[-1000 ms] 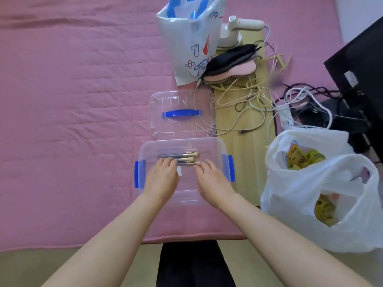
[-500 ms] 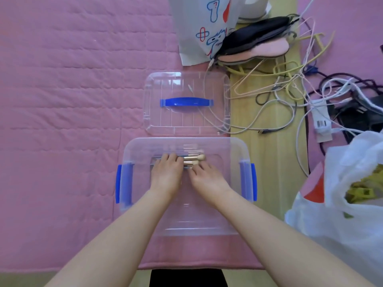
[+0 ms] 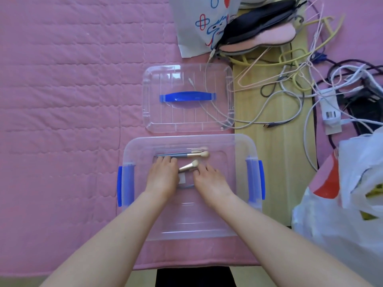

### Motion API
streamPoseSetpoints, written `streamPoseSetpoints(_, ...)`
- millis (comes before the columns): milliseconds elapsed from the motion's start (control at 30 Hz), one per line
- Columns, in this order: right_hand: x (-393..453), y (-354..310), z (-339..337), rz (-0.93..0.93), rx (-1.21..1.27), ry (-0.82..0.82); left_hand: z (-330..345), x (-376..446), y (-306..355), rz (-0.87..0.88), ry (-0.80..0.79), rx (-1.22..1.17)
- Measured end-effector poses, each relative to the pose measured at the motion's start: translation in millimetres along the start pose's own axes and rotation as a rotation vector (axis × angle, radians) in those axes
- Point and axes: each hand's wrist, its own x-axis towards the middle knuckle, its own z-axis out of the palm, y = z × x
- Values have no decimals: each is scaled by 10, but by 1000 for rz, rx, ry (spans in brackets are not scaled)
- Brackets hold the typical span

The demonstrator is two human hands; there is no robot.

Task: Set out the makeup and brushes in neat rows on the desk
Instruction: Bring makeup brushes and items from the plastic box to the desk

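— Brushes, where are they?
— Inside the clear storage box (image 3: 141, 162) with blue latches, which sits on the pink quilted cover (image 3: 62, 100). Two or three long brushes (image 3: 182, 155) lie side by side along the far part of its floor, bristles to the right.
— And the hands?
— Both are down in the box. The left hand (image 3: 162, 179) has its fingers curled down just before those long brushes; its grip seems to hold the handle end of a short brush (image 3: 189, 165), which tilts up to the right. The right hand (image 3: 211, 181) is beside it, fingers loosely bent, tips by the bristle head; whether they touch it I cannot tell.
— Further right?
— The box's lid (image 3: 188, 98) lies flat beyond the box. Right of that come tangled cables (image 3: 290, 90) and a white plastic bag (image 3: 342, 204).
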Motion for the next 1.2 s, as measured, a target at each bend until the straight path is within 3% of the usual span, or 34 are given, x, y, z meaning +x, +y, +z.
streamPoseSetpoints(67,-39,28,68,3,37,-102,-10,-18,-18,-40,-37,-137)
streamPoseSetpoints(167,-87,54,102,44,34,-121,-34,-39,-14,-84,-71,-251)
streamPoseSetpoints(233,-92,63,88,53,55,-112,-58,-33,-6,-81,-14,-233)
streamPoseSetpoints(333,-67,51,-7,-2,32,48,-82,-7,-15,-21,101,-223)
streamPoseSetpoints(567,79,-68,27,-68,-123,123,-72,62,-78,54,108,-6)
streamPoseSetpoints(867,20,-102,56,-135,-69,-2,-13,115,-45,29,80,178)
streamPoseSetpoints(1000,32,-56,130,-238,-34,-131,-31,81,-22,36,71,179)
streamPoseSetpoints(1200,0,-48,141,-223,0,-207,-29,29,-21,16,-17,143)
